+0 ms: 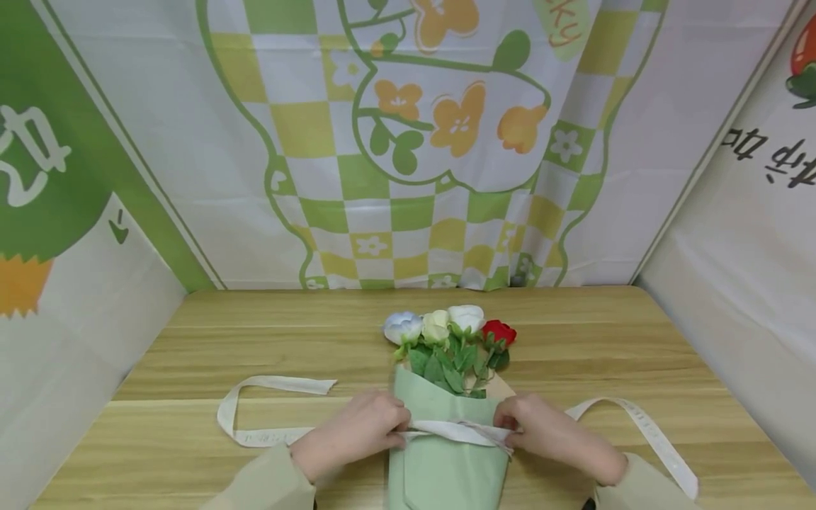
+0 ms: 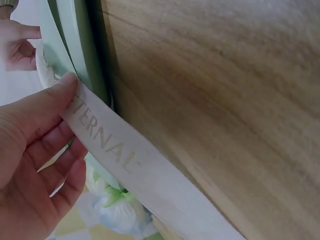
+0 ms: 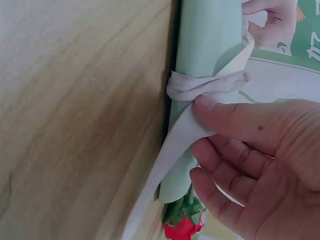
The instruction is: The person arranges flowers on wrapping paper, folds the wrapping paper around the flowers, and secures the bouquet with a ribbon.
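A bouquet wrapped in pale green paper [image 1: 452, 467] lies on the wooden table, its flower heads pointing away from me. White ribbon [image 1: 455, 431] crosses the front of the wrap as a band. At the wrap's left edge my left hand [image 1: 363, 428] pinches the ribbon between thumb and fingers; the left wrist view shows gold lettering on the ribbon [image 2: 130, 150] there. On the opposite edge my right hand [image 1: 548, 432] pinches the ribbon too. In the right wrist view its thumb presses the ribbon [image 3: 180, 137] just beside a twisted tie [image 3: 200, 86] around the paper.
One ribbon tail [image 1: 239, 411] loops over the table on the left, the other [image 1: 656, 432] curves out to the right. Blue, cream, white and red artificial flowers [image 1: 436, 327] top the bouquet. A printed curtain [image 1: 421, 212] hangs behind the table [image 1: 268, 333].
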Motion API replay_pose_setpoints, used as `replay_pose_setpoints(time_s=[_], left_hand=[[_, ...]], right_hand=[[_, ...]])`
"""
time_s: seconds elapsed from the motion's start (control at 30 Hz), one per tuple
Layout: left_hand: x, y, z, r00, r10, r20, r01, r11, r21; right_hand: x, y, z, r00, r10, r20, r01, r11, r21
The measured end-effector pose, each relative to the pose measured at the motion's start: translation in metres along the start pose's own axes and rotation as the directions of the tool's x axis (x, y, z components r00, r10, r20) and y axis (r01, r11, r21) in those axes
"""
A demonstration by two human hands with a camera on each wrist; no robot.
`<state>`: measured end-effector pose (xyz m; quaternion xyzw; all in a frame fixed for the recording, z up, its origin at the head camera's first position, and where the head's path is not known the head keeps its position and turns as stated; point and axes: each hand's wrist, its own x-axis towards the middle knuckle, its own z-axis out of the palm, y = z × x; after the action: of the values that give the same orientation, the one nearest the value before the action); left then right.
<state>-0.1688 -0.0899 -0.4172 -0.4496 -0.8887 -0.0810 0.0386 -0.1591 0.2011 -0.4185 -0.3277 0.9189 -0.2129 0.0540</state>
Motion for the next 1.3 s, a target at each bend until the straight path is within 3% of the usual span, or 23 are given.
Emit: replay_pose_setpoints(time_s=[0.23,0.4,0.57,0.7,0.97,1.1,1.3], left_hand=[[-0.003,-0.007,-0.007,0.996,-0.070,0.051,0.079,0.978,-0.192],[-0.005,-0.013,-0.009,0.990,-0.109,0.084,0.132,0.930,-0.342],[-0.010,-0.018,-0.009,0.981,-0.136,0.141,0.187,0.864,-0.468],[-0.015,-0.023,-0.009,0.977,-0.159,0.144,0.211,0.830,-0.517],[-0.020,-0.034,-0.009,0.975,-0.163,0.152,0.223,0.753,-0.619],[-0.024,-0.040,-0.008,0.976,-0.167,0.141,0.219,0.732,-0.645],[-0.031,-0.046,-0.010,0.973,-0.184,0.141,0.231,0.714,-0.661]], right_hand=[[-0.010,0.000,-0.006,1.000,-0.027,-0.014,0.027,1.000,-0.009],[-0.018,-0.003,-0.009,1.000,-0.007,-0.007,0.007,1.000,-0.028],[-0.024,-0.002,-0.011,1.000,0.006,-0.009,-0.006,1.000,-0.016],[-0.028,0.000,-0.012,1.000,0.022,0.021,-0.023,0.998,0.055],[-0.032,0.008,-0.012,0.997,-0.071,0.021,0.070,0.996,0.059],[-0.035,0.011,-0.014,0.993,-0.115,-0.004,0.115,0.991,0.062],[-0.038,0.012,-0.019,0.998,-0.064,0.017,0.060,0.984,0.165]])
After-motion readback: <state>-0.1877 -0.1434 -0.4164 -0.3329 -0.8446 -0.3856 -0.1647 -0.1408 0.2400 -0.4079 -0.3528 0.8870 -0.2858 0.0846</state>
